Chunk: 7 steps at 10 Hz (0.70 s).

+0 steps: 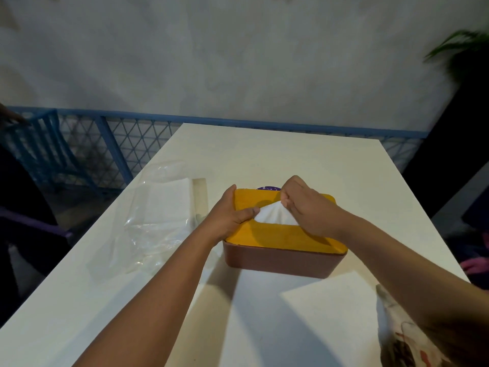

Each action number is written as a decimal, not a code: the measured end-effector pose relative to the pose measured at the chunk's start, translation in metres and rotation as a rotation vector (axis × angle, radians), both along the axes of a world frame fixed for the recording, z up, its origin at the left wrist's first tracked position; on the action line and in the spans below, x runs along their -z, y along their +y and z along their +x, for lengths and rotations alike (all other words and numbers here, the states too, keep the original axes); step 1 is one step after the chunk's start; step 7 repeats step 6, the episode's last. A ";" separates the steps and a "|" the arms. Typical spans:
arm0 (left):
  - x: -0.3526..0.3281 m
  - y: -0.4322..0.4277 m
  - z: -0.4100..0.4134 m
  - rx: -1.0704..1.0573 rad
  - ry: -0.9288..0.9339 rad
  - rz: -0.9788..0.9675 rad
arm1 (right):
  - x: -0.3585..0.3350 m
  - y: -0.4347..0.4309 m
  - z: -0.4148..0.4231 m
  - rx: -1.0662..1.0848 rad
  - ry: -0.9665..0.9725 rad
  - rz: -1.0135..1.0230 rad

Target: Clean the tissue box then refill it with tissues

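Nearest the camera, at about 5 o'clock on the white surface [264, 154], a patterned cloth [397, 337] is seen, partly covered by the right forearm. A flat white sheet [330, 295] lies just beside it at its 10 o'clock.

The tissue box [285, 260], a brown tub capped by a yellow lid [277, 235], stands near the middle of the surface with the lid seated. A white tissue [275, 215] is drawn up through the lid's slot into a tent shape. Its peak is pinched in the curled fingers of the right hand [304, 205]. The left hand [229, 214] is laid over the lid's 9 o'clock end, with the thumb stretched along the lid to touch the tissue's edge. Its other fingers are mostly hidden, so whether they curl round the box cannot be told.

The tissue is judged very light, limp and easily torn. It is best taken near its middle fold with a light pinch and drawn straight up, not dragged against the slot's edge. The box is judged stiff but light, and likely to lift or slide on the smooth surface, so it should be held down at the lid's ends.

A purple object [268, 187] peeps from behind the box at 12 o'clock; what it is cannot be told. At the box's 9 to 10 o'clock a clear plastic wrapper [156, 229] is spread, with a stack of tissues [169, 197] showing through it. Beyond the surface, a blue lattice railing [127, 139] is seen at 11 o'clock.
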<state>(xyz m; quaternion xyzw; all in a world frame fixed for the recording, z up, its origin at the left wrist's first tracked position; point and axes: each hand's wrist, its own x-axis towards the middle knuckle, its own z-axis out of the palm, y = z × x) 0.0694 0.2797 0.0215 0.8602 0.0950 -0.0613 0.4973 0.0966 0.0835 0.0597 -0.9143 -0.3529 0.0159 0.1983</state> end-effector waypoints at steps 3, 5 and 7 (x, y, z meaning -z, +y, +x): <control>-0.007 0.004 -0.002 0.069 0.047 0.005 | -0.005 0.000 -0.002 0.111 0.097 0.099; -0.024 0.009 0.001 0.085 0.120 0.085 | -0.007 -0.006 -0.003 0.223 0.030 0.221; -0.038 0.001 0.005 0.003 0.018 0.176 | -0.012 -0.008 0.003 0.372 -0.050 0.345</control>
